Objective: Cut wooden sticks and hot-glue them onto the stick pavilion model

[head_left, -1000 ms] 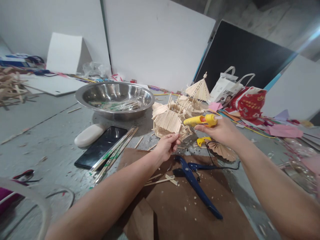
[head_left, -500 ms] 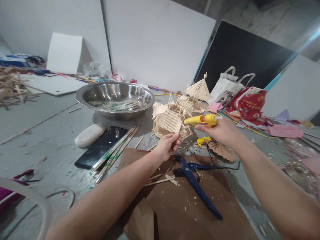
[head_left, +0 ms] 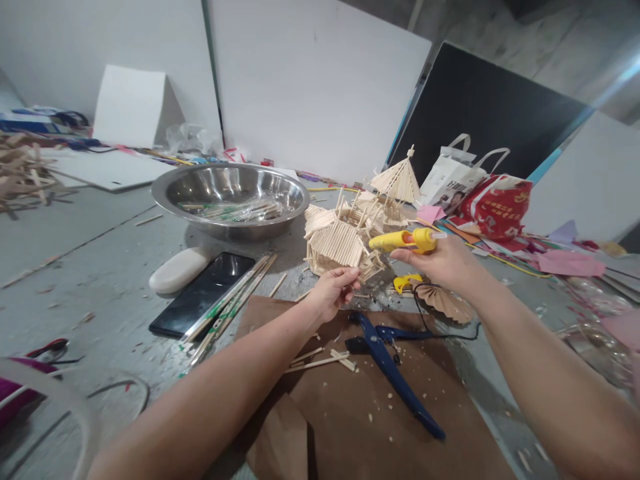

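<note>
Left hand: thumb and fingers pinch the near edge of the stick model
Right hand: grasps the yellow glue gun, its front end close to the model's right side
Stick model: stands to the right of the steel basin
Blue cutter: lies near, on the brown sheet

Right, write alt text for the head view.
A person's right hand holds a yellow glue gun pointed at a pale stick model, the left hand at its front edge. Blue cutters lie on a brown sheet in front; a metal bowl with wrapped sticks stands left of the model.
</note>
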`<state>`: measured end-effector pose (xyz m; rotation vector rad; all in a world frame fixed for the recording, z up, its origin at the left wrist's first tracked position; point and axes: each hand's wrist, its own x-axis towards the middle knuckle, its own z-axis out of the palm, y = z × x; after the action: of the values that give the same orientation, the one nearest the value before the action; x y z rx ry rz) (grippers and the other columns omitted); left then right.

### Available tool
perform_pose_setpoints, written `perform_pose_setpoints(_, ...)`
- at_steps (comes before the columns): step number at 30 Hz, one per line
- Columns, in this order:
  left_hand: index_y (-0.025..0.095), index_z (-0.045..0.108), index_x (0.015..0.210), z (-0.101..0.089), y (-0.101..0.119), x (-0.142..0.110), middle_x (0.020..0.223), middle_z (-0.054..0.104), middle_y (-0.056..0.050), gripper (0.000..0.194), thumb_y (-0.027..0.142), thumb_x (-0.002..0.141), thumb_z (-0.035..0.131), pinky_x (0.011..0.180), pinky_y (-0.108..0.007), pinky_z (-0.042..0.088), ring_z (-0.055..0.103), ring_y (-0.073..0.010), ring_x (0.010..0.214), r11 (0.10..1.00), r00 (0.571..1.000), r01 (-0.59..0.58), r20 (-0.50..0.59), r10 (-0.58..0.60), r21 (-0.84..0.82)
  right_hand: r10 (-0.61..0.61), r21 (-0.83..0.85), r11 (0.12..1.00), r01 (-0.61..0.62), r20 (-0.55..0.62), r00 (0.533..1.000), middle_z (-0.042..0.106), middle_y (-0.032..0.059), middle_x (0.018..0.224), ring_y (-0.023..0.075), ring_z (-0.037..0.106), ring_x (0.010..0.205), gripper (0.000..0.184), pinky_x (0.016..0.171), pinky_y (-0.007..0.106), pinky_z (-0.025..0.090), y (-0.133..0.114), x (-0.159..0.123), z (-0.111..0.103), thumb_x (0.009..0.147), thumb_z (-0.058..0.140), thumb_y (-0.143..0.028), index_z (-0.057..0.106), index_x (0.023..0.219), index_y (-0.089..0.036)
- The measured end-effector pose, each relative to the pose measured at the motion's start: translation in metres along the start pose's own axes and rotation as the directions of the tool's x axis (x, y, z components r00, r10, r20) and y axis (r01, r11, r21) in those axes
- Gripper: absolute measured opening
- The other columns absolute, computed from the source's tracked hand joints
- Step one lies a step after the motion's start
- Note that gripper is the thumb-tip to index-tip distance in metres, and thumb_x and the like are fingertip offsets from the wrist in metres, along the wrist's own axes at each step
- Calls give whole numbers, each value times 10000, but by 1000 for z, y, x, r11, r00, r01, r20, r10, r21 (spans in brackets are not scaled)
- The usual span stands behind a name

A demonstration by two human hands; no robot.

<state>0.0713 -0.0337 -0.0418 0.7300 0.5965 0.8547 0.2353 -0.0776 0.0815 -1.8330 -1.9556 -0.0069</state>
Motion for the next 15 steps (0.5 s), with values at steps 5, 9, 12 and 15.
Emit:
perform_pose_setpoints(5,141,550,705,-3,0,-1,495,521,37,188,274,608,641,326,-144,234,377,-19,325,1000,1000,10,11,-10,21,-3,33,999,2,31,1000,632,9,633,181,560,572,357,458,278,377,-4,-3,-1,606,528,-560,633,739,-246)
perform_pose_setpoints(9,140,551,697,-4,-1,1,508,519,29,184,280,612,634,339,-145,232,390,-22,356,999,1000,-12,9,12,30,-8,16,1000,7,44,999,627,12,610,183,564,567,345,450,271,366,-5,-3,0,606,536,-548,634,730,-241)
perform_pose_setpoints(12,141,547,695,-4,-2,0,516,508,33,207,318,617,621,344,-155,225,384,-23,362,997,1000,-6,14,5,76,-14,10,1000,14,10,1000,629,13,622,181,566,570,359,453,268,369,-2,-2,1,605,533,-555,628,746,-238)
perform_pose_setpoints(15,140,534,659,-3,0,-4,515,501,36,251,386,636,581,351,-165,228,368,-26,361,975,999,-7,45,-3,222,-8,20,1000,9,-70,998,616,18,598,181,559,552,367,440,267,366,5,-1,1,597,542,-553,626,713,-216)
